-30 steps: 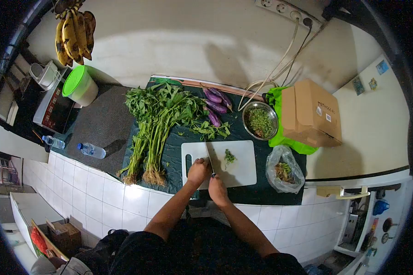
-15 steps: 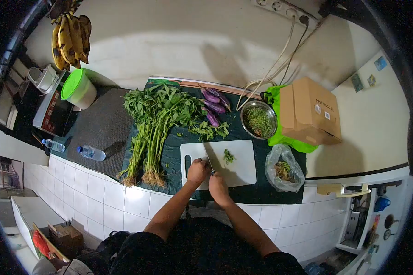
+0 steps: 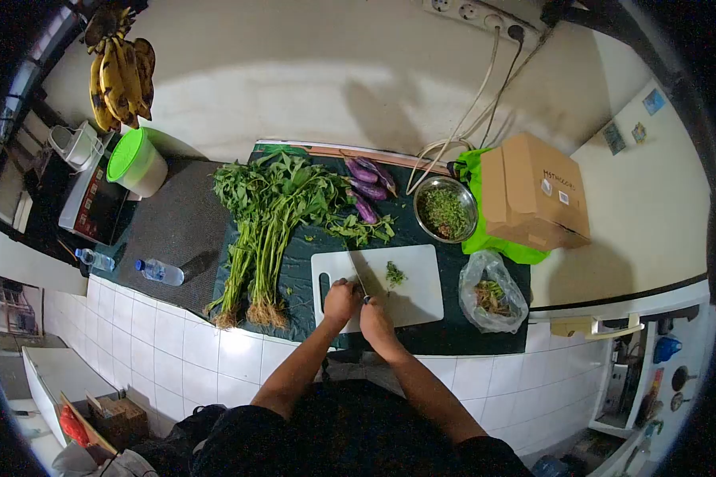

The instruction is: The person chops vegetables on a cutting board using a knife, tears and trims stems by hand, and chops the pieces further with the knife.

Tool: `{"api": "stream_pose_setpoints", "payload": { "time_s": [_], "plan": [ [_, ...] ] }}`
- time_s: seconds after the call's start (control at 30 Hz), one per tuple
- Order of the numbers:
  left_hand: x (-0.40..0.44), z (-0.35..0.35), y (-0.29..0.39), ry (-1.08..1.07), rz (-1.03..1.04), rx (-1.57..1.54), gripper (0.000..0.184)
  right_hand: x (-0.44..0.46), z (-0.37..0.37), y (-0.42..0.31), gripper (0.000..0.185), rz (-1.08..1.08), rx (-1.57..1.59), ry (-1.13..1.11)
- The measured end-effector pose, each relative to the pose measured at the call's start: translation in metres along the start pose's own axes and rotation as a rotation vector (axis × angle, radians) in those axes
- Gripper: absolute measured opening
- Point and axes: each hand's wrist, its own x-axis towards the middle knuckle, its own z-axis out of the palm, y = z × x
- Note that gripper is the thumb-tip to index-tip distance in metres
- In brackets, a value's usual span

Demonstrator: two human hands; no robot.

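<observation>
My right hand (image 3: pixel 376 320) is closed around the handle of a kitchen knife (image 3: pixel 359 273), its blade pointing away from me over the white cutting board (image 3: pixel 422 298). Close by on the left, my left hand (image 3: pixel 341 301) is closed, fingers curled next to the blade; whatever it holds is hidden. A small heap of chopped greens (image 3: pixel 394 274) lies on the board to the right of the knife. Left of the board lie bundles of long-stemmed leafy greens (image 3: pixel 270 230) with roots towards me. Loose picked leaves (image 3: pixel 361 230) rest just behind the board.
Several purple eggplants (image 3: pixel 366 189) lie at the back. A steel bowl (image 3: pixel 422 208) of chopped greens stands near a cardboard box (image 3: pixel 533 195). A plastic bag (image 3: pixel 519 306) of scraps is at right. Water bottles (image 3: pixel 161 272) and a green-lidded tub (image 3: pixel 147 171) are at left; bananas (image 3: pixel 119 83) hang above.
Both hands and the knife stay almost in the same place on the board. The whole view has shifted slightly with my head.
</observation>
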Motion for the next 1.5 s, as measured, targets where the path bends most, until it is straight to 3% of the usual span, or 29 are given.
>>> {"api": "stream_pose_setpoints", "payload": {
  "time_s": [0.2, 0.3, 0.5, 0.73, 0.93, 1.1, 1.3, 1.4, 1.47, 1.5],
  "plan": [
    [-0.003, 0.001, -0.003, 0.042, 0.024, 0.008, 0.016, -0.023, 0.005, 0.012, 0.025, -0.136, 0.037, 0.052],
    [-0.003, -0.002, 0.004, 0.104, 0.07, -0.007, 0.015, -0.02, 0.007, 0.008, 0.025, -0.013, 0.032, -0.001],
    [-0.002, 0.002, -0.001, 0.045, 0.062, 0.103, 0.015, -0.017, -0.007, 0.004, 0.026, -0.112, 0.006, 0.011],
    [-0.001, -0.003, 0.005, 0.036, 0.032, 0.036, 0.015, -0.018, 0.004, 0.005, 0.026, -0.04, 0.047, 0.038],
    [0.0, 0.005, -0.009, 0.033, 0.079, 0.051, 0.015, -0.018, -0.01, -0.001, 0.026, -0.196, -0.029, -0.022],
    [0.002, 0.002, -0.006, 0.01, 0.057, 0.027, 0.015, -0.019, 0.007, 0.009, 0.029, -0.074, 0.026, -0.027],
    [0.0, 0.001, 0.0, 0.052, 0.112, 0.029, 0.021, -0.03, -0.025, 0.005, 0.032, 0.048, -0.058, -0.112],
    [0.004, 0.002, 0.008, 0.054, 0.161, 0.172, 0.021, -0.042, -0.03, 0.028, 0.031, -0.05, -0.122, -0.105],
    [0.011, 0.017, -0.005, -0.044, 0.364, 0.17, 0.023, -0.04, -0.033, 0.051, 0.03, -0.001, -0.063, -0.087],
    [0.01, 0.013, 0.001, -0.046, 0.359, 0.175, 0.023, -0.041, -0.032, 0.064, 0.029, 0.051, -0.001, -0.069]
  ]
}}
